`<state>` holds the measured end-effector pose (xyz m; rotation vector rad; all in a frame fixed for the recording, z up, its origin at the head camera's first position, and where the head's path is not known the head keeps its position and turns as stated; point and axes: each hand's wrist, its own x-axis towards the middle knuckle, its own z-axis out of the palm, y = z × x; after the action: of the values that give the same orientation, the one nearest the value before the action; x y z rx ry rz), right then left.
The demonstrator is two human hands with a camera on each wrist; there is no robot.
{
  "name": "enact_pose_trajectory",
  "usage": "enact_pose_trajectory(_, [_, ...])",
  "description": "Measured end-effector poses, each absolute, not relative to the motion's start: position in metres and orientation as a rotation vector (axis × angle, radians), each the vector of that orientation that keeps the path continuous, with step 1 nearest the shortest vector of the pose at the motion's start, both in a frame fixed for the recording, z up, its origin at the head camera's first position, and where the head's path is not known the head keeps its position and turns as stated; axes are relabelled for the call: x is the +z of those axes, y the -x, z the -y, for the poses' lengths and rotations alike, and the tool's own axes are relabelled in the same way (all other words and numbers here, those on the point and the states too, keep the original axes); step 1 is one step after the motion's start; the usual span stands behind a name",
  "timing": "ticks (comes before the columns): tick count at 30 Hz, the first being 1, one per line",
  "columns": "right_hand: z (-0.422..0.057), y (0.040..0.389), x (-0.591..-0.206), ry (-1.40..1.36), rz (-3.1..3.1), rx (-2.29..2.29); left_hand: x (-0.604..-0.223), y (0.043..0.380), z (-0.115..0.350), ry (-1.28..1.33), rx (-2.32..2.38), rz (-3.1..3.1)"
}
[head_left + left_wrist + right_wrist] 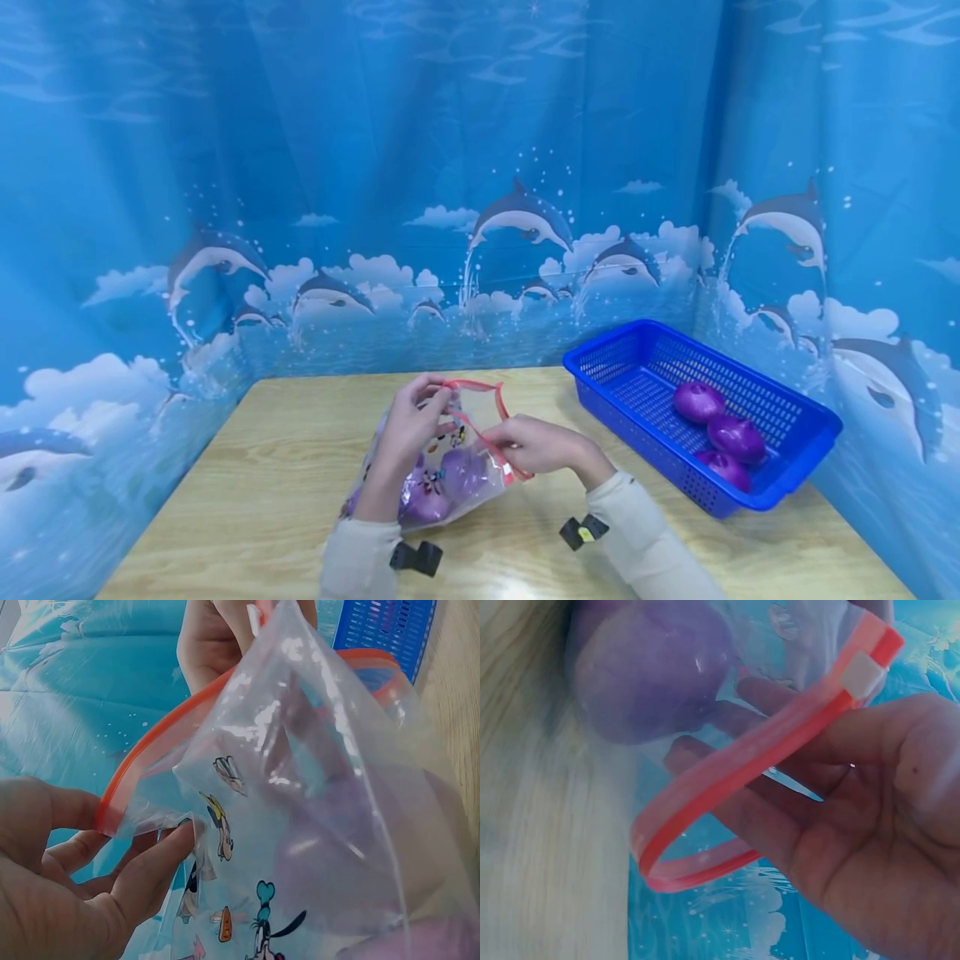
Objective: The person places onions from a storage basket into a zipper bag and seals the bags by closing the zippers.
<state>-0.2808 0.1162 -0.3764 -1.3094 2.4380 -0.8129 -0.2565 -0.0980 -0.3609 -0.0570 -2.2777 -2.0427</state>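
A clear zip bag (480,487) with a red zip edge and small cartoon figures lies on the table, its mouth spread apart. Several purple onions (427,504) show through its plastic. With thumb and fingers, my left hand (408,429) pinches the bag's far left rim. My right hand (536,446) reaches through the mouth from the right. Its loosely bent fingers (761,825) pass behind the red zip strip (727,769), holding no onion. Near its thumb sits the white slider (862,675). In the left wrist view, the bag's plastic partly hides the right hand.
A blue slotted basket (637,425) stands at the right of the wooden table (285,450), holding three purple onions (735,437). Behind the table hangs a blue dolphin-print curtain (450,167). Black straps (416,558) sit at both wrists.
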Motion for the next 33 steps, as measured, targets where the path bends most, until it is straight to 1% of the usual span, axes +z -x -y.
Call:
enact_pose_trajectory(7, [-0.129,0.276,-0.362,1.225,-2.523,-0.852,-0.358,0.259,0.099,-0.004,-2.046,2.302])
enact_pose_trajectory(13, [-0.156,0.274,-0.343,1.133,-2.573,-0.936,-0.358,0.26,0.099,-0.013,-2.045,2.313])
enact_pose_trajectory(18, [-0.191,0.283,-0.319,1.098,-2.751,-0.827,-0.358,0.262,0.1,-0.023,-2.038,2.314])
enact_pose_trajectory(20, [-0.206,0.289,-0.307,1.037,-2.809,-0.781,-0.358,0.262,0.099,-0.024,-2.032,2.316])
enact_pose_trajectory(25, [-0.251,0.307,-0.285,0.786,-2.869,-0.679,-0.357,0.262,0.099,-0.037,-2.023,2.32])
enact_pose_trajectory(28, [-0.279,0.319,-0.282,0.719,-2.901,-0.56,-0.357,0.262,0.099,-0.051,-2.016,2.329])
enact_pose_trajectory(33, [-0.317,0.333,-0.292,0.613,-2.862,-0.383,-0.358,0.262,0.098,-0.073,-2.013,2.342])
